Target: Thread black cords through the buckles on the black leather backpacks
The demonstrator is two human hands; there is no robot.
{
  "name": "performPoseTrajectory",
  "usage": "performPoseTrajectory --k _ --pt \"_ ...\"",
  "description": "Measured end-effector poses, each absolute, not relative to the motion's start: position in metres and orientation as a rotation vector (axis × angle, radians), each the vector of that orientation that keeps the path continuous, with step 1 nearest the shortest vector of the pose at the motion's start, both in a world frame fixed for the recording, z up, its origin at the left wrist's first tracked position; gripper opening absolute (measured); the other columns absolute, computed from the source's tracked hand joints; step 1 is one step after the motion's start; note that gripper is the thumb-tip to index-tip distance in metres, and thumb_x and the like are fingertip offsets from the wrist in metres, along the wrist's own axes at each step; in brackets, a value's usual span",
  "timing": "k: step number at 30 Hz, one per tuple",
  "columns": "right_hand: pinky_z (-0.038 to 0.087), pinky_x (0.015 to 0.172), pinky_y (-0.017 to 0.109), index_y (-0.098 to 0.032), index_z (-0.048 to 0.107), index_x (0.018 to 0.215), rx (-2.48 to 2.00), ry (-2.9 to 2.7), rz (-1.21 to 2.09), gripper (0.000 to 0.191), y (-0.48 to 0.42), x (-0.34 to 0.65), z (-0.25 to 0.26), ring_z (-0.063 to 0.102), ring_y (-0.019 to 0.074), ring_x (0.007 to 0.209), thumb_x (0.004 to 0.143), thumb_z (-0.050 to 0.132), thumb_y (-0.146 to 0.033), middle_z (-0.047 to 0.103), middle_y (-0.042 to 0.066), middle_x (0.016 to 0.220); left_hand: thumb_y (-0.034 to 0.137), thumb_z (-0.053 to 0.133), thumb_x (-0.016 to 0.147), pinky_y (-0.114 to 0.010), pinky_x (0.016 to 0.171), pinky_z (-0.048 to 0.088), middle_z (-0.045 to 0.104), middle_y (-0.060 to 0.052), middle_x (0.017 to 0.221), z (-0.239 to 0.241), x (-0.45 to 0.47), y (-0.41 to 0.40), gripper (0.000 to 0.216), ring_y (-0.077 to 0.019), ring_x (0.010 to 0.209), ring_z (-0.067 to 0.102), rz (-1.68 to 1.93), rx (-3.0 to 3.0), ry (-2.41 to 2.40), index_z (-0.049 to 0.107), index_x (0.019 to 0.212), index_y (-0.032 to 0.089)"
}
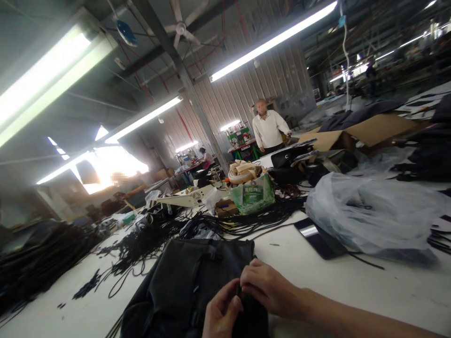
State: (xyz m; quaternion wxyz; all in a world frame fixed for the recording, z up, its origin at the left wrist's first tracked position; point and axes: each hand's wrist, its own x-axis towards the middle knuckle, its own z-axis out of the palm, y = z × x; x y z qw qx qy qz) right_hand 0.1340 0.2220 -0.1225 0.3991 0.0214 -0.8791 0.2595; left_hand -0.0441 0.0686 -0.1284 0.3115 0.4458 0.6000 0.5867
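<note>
1. A soft black fabric bag [190,286] is seen lying flat on the white worktable [352,286], nearer the camera than the green printed plastic sack [254,196] and slightly left of it.
2. The bag's near right edge is pinched by both hands. The left hand [221,313] is closed thumb to fingers on a small dark part there. The right hand [269,290] is curled over the same spot with its fingers drawn in narrow. Whether that part is a tab or a strap end cannot be told.
3. The bag is judged light, limp and not fragile. It would likely sag if lifted by one corner, so a seam, strap or folded edge is judged the surest hold.
4. One bag is counted under the two hands.
5. One sack is counted. One crumpled clear plastic bag [369,211] lies to its right, and one flat dark slab [317,237] lies between that and the hands.
6. The loose black cords [151,239] spread left of the sack are too many to count.
7. Three other people are counted beyond the sack, one a standing person in a white shirt [269,131].
</note>
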Motion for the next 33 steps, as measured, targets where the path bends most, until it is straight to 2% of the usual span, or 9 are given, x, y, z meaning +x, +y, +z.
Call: performPoseTrajectory --k 3,7,12,17,22,27,33 --pt "0.044 0.088 0.035 -0.020 0.065 0.105 0.006 -2.252 0.680 0.024 0.220 0.133 -0.126 0.061 0.0199 0.090 0.116 0.048 -0.032 0.073 0.006 0.101 0.074 0.090 0.079 -0.036 0.087 0.060 0.081 -0.012 0.088 -0.129 -0.041 0.069 0.074 -0.0244 0.082 0.072 1.589 1.144 1.591 0.087 0.127 0.018" --pt "0.045 0.086 0.034 -0.021 0.067 0.103 -0.077 -2.247 0.778 0.028 0.219 0.134 -0.129 0.062 0.0207 0.092 0.117 0.048 -0.036 0.073 0.006 0.101 0.078 0.091 0.073 -0.042 0.095 0.062 0.084 -0.017 0.102 -0.133 -0.039 0.068 0.082 -0.0312 0.095 0.078 1.636 1.115 1.544 0.086 0.129 0.018" --pt "0.044 0.083 0.033 -0.022 0.070 0.104 -0.098 -2.228 0.816 0.025 0.219 0.134 -0.133 0.061 0.0202 0.089 0.115 0.052 -0.035 0.074 0.005 0.100 0.073 0.090 0.079 -0.036 0.087 0.062 0.085 -0.015 0.098 -0.138 -0.040 0.067 0.075 -0.0271 0.088 0.078 1.612 1.119 1.560 0.086 0.129 0.018" --pt "0.045 0.084 0.034 -0.021 0.071 0.107 -0.132 -2.245 0.818 0.022 0.218 0.135 -0.133 0.063 0.0200 0.090 0.114 0.054 -0.032 0.075 0.005 0.101 0.070 0.095 0.075 -0.041 0.101 0.062 0.085 -0.018 0.119 -0.141 -0.040 0.069 0.070 -0.0341 0.110 0.080 1.661 1.090 1.489 0.088 0.125 0.021" --pt "0.045 0.082 0.033 -0.021 0.071 0.106 -0.137 -2.217 0.828 0.017 0.216 0.135 -0.132 0.064 0.0195 0.089 0.111 0.057 -0.031 0.074 0.005 0.100 0.070 0.094 0.076 -0.040 0.095 0.064 0.086 -0.018 0.111 -0.146 -0.042 0.072 0.070 -0.0323 0.099 0.081 1.635 1.121 1.505 0.088 0.125 0.020" --pt "0.045 0.081 0.032 -0.022 0.072 0.108 -0.135 -2.197 0.852 0.016 0.217 0.134 -0.135 0.065 0.0192 0.089 0.109 0.059 -0.030 0.073 0.005 0.099 0.069 0.097 0.072 -0.042 0.099 0.064 0.085 -0.019 0.113 -0.146 -0.041 0.073 0.073 -0.0345 0.104 0.081 1.678 1.108 1.491 0.088 0.124 0.019" --pt "0.046 0.083 0.031 -0.021 0.074 0.111 -0.218 -2.223 0.900 0.014 0.215 0.135 -0.135 0.065 0.0195 0.090 0.100 0.068 -0.027 0.074 0.005 0.101 0.070 0.100 0.067 -0.045 0.099 0.065 0.085 -0.020 0.113 -0.143 -0.035 0.072 0.074 -0.0360 0.104 0.082 1.740 1.016 1.511 0.089 0.119 0.018"
